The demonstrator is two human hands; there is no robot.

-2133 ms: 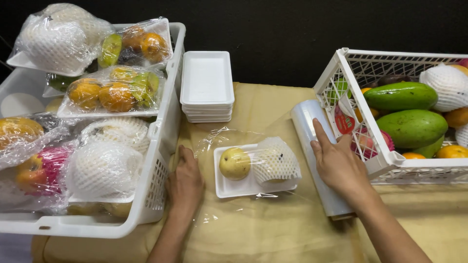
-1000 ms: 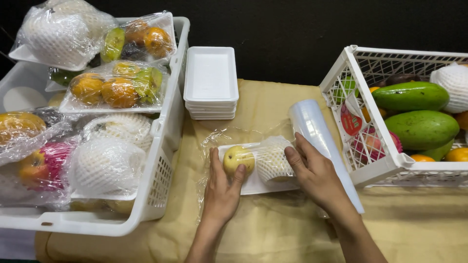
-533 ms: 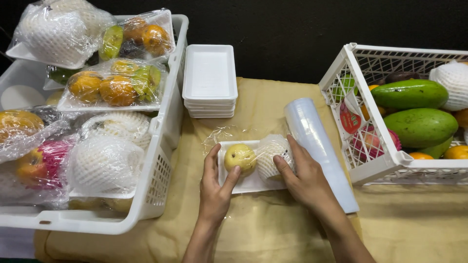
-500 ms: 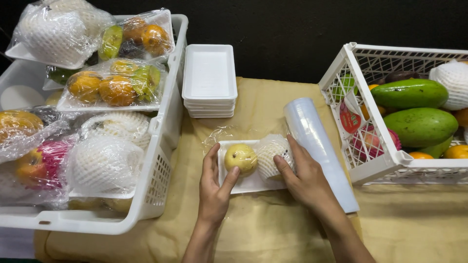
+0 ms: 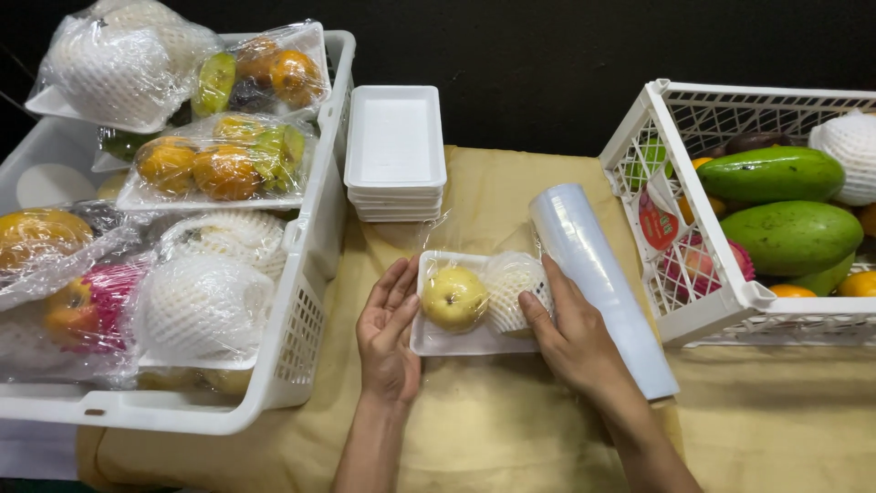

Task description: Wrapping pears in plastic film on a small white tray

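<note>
Cloth-covered table [image 5: 511, 183] (tan): crates [image 5: 310, 274], trays [image 5: 395, 146], film roll [image 5: 598, 283].

Bright, even overhead light (glare on the cling film [image 5: 274, 55]), sharp, dark backdrop.
</note>
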